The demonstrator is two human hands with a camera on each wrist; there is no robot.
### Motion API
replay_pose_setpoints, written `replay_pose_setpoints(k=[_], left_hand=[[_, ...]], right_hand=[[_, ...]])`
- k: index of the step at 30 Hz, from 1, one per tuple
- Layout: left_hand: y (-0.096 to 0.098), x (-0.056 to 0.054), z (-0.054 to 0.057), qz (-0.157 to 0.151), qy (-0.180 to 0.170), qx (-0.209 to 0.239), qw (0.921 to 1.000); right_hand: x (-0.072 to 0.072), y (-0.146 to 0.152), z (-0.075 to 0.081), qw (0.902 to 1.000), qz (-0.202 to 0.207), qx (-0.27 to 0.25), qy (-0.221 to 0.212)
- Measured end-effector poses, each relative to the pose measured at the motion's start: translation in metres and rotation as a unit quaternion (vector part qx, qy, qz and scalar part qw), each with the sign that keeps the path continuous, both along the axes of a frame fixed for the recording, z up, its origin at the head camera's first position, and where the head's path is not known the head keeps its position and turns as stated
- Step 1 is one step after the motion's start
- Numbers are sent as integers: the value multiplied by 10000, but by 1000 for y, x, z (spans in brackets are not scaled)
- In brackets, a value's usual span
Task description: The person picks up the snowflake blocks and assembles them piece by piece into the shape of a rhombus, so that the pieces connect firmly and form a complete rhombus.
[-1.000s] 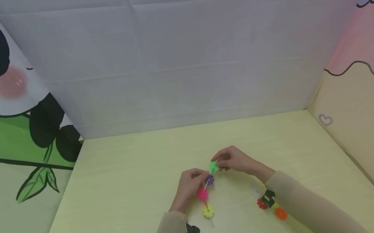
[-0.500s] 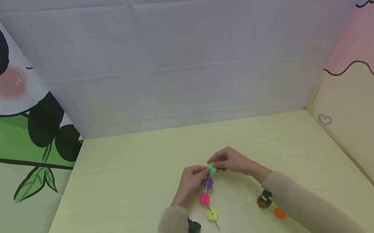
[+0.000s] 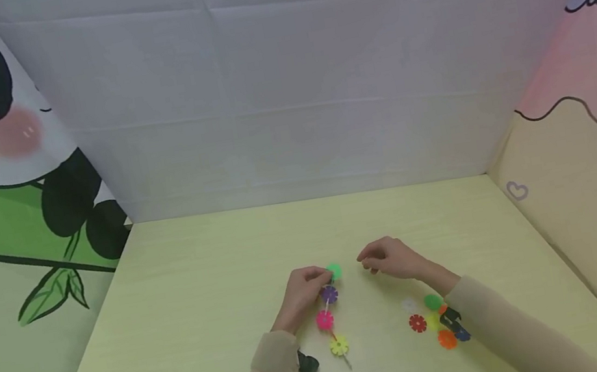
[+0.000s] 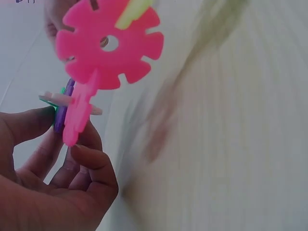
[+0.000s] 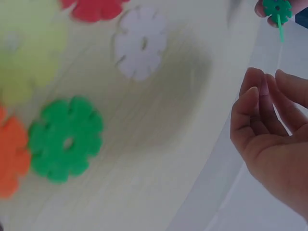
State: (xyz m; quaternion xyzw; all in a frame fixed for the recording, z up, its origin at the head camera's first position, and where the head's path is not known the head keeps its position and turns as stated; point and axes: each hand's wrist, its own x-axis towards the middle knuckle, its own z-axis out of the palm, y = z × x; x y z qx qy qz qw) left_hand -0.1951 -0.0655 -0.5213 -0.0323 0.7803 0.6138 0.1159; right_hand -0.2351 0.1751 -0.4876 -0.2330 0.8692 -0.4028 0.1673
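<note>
A chain of slotted plastic snowflake discs hangs from my left hand [image 3: 300, 295], whose thumb and fingers pinch it near its upper end. From the top, it runs through a green disc [image 3: 334, 271], a purple disc [image 3: 330, 294], a pink disc [image 3: 325, 320] and a yellow disc [image 3: 339, 346], with others set edge-on between them. In the left wrist view the pink disc fills the foreground, its slot joined to an edge-on pink one. My right hand [image 3: 395, 259] hovers to the right of the green disc, fingers loosely bent and nothing between them.
Loose discs lie on the table [image 3: 216, 259] below my right hand: white [image 3: 409, 305], red [image 3: 418, 323], green [image 3: 433, 301], orange [image 3: 447, 339], blue [image 3: 462, 335] and others. Black wrist cameras partly cover the view. A white back wall [image 3: 281, 83] and printed side panels enclose the table.
My right hand has let go of the green disc at the chain's end and moved right, uncovering more loose discs. The left hand stays in nearly the same place, still pinching the chain.
</note>
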Motion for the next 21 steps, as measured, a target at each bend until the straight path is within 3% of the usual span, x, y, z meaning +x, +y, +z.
replay_pose_setpoints(k=[10,21], left_hand=[[-1,1,0,9,-5,107,9999],[-1,3,1,97,13,125,9999]], right_hand=[[18,51,4,9919,358,937,781],[39,89,-7,9880,-10,1541,33]])
